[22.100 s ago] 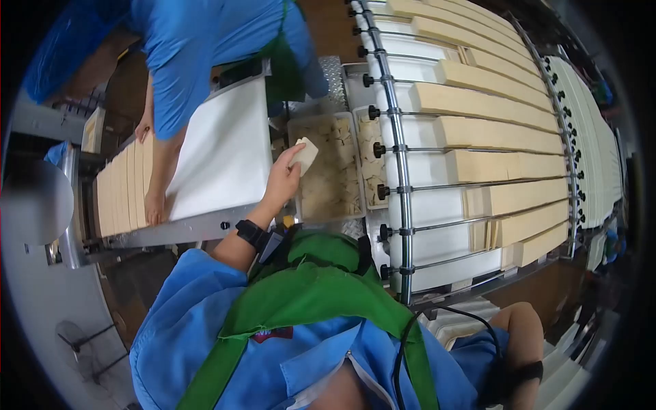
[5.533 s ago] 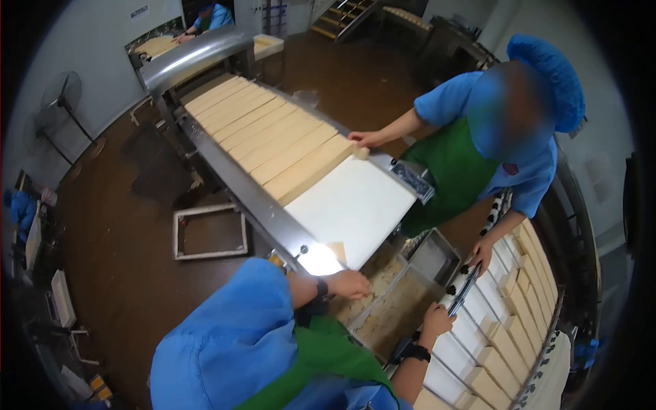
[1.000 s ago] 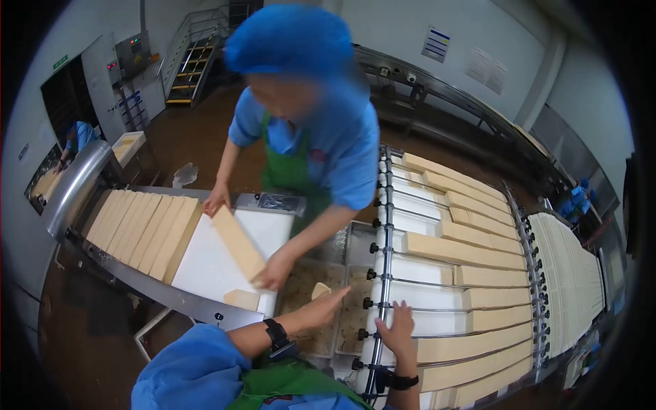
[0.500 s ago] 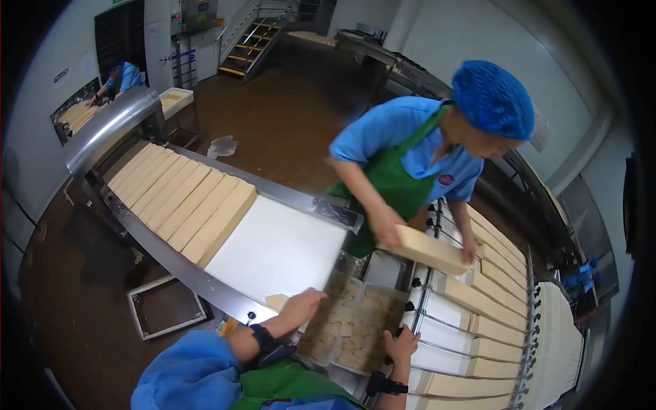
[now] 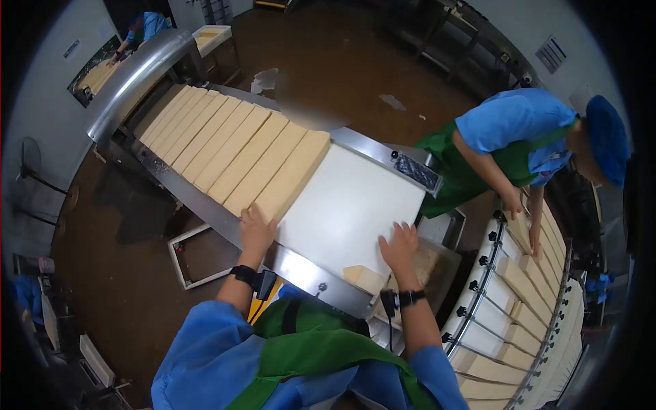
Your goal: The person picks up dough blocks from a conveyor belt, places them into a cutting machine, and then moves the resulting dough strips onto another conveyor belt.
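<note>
Change: left hand [image 5: 256, 229] gone from offcut [image 5: 364, 279] to front slab [image 5: 294, 174], open, fingers on its near end | right hand [image 5: 400, 247] now spread flat on belt [image 5: 355, 205] (holding nothing) | offcut lies at belt edge | judged: work shifts to front slab.

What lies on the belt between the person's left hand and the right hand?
Head view: bare white belt between left hand and right hand; one small pale block sits at its near edge, near the right hand.
</note>
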